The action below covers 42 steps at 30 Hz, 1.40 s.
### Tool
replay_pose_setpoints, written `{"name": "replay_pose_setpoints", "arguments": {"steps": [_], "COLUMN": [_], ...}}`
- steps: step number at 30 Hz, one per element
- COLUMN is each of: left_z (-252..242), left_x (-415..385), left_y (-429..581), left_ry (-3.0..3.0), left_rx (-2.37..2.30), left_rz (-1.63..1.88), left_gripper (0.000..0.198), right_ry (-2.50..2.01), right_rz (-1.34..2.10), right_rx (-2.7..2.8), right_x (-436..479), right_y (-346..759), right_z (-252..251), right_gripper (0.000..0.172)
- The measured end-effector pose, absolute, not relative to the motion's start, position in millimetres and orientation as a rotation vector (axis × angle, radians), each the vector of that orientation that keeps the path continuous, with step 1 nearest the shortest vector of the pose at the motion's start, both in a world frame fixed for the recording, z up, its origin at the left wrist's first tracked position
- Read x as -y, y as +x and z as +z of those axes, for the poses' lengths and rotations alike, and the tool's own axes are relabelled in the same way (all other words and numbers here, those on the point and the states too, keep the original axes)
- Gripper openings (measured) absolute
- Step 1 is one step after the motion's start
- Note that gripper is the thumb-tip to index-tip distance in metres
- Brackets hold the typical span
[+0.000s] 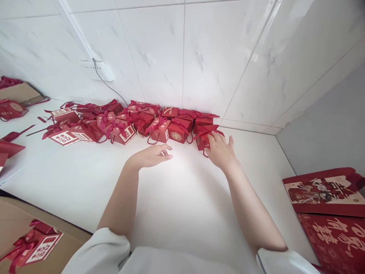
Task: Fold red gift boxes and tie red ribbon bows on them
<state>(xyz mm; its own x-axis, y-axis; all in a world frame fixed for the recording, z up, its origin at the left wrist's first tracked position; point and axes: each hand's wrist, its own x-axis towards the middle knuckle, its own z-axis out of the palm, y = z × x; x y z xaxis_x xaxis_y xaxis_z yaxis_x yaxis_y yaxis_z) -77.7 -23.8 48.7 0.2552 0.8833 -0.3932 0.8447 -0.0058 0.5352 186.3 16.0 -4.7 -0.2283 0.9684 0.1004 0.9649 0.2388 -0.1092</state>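
Through the head camera I have the right hand [220, 149] at a red box [201, 142] that ends the row on the right. Its fingers touch the box near the ribbon bow [205, 130], but I cannot tell whether they grip it or only rest there. The box sits on the white tabletop [176, 209], just beside the other red boxes [177, 133], which crowd along the foot of the tiled wall [154, 49]. I see the left hand [152, 156] loosely curled and empty, just in front of those boxes. A grey cord [112, 88] runs down from a wall socket [105, 71] behind them. At my lower left, a cardboard carton [71, 239] holds another bowed box [42, 247]; two red printed pieces [327, 207] lie at the right edge.
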Motion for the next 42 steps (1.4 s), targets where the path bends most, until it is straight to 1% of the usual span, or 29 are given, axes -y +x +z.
{"name": "replay_pose_setpoints", "arguments": {"steps": [2, 5, 12, 18, 19, 22, 23, 25, 35, 37, 40, 42], "left_z": [48, 46, 41, 37, 37, 38, 38, 39, 38, 35, 30, 29], "left_x": [24, 23, 21, 20, 20, 20, 21, 21, 22, 22, 20, 18], "left_y": [-80, -81, -82, -82, -82, -83, -83, -83, -78, -77, -76, -74], "left_ry": [1.809, 1.79, 1.787, 1.777, 1.777, 1.784, 1.787, 1.788, 1.766, 1.767, 1.774, 1.782], "left_rx": [-1.591, -1.593, -1.58, -1.571, -1.569, -1.569, -1.571, -1.574, -1.567, -1.563, -1.536, -1.532], "left_rz": [0.021, -0.011, -0.023, -0.053, -0.055, -0.052, -0.051, -0.056, -0.066, -0.074, -0.065, -0.047], "left_gripper": [0.063, 0.066, 0.064, 0.065, 0.065, 0.064, 0.064, 0.064, 0.068, 0.068, 0.066, 0.061], "right_ry": [-1.936, -1.978, -1.759, -1.68, -1.677, -1.685, -1.69, -1.693, -1.532, -1.456, -1.285, -1.239], "right_rz": [0.106, 0.101, 0.019, 0.113, 0.129, 0.104, 0.071, 0.005, -0.153, -0.139, -0.058, 0.066], "right_rx": [2.385, 2.418, 2.424, 2.428, 2.42, 2.352, 2.324, 2.294, 2.293, 2.236, 2.202, 2.239], "right_x": [-21, -27, -26, -26, -24, -20, -19, -19, -33, -32, -25, -17], "right_y": [187, 187, 173, 166, 167, 171, 172, 172, 161, 159, 150, 139], "right_z": [-11, -17, -22, -25, -22, -12, -10, -11, -51, -52, -57, -65], "right_gripper": [0.057, 0.063, 0.055, 0.064, 0.062, 0.045, 0.042, 0.041, 0.05, 0.047, 0.034, 0.034]}}
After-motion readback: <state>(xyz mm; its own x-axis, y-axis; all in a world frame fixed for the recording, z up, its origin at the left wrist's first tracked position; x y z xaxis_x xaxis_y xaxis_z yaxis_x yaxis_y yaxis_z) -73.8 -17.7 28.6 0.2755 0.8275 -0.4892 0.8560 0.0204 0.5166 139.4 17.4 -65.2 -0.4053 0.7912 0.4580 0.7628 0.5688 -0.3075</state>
